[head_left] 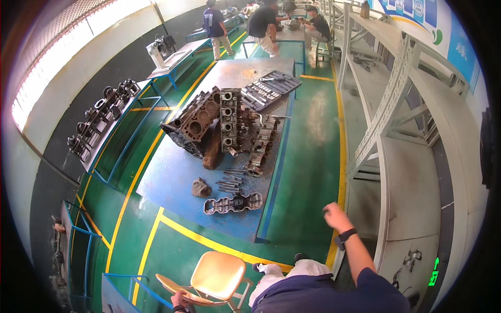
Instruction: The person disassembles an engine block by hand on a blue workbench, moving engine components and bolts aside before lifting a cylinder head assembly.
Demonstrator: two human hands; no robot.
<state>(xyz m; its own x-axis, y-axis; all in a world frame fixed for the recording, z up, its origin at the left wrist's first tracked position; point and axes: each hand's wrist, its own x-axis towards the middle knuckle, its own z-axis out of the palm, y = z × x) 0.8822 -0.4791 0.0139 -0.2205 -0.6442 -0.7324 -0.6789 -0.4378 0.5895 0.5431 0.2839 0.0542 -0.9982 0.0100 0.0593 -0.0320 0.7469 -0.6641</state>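
A folding chair (218,274) with a tan seat and backrest stands at the lower left, beside my legs. My left hand (179,301) is closed on the edge of its backrest. To the right, above the green floor and near the shelving, I hold out my right hand (337,218), with a dark band on the wrist. Its fingers are curled, and something small and dark shows at their tips; I cannot make out what it is. The blue metal workbench (167,180) lies ahead, apart from both hands.
An engine block (195,122), a cylinder head (229,120), several bolts (229,181), a cast cover (233,203), a rag (201,188) and an open tool case (270,89) rest on the workbench. Grey shelving (383,120) runs along the right. People (263,26) are at the far benches.
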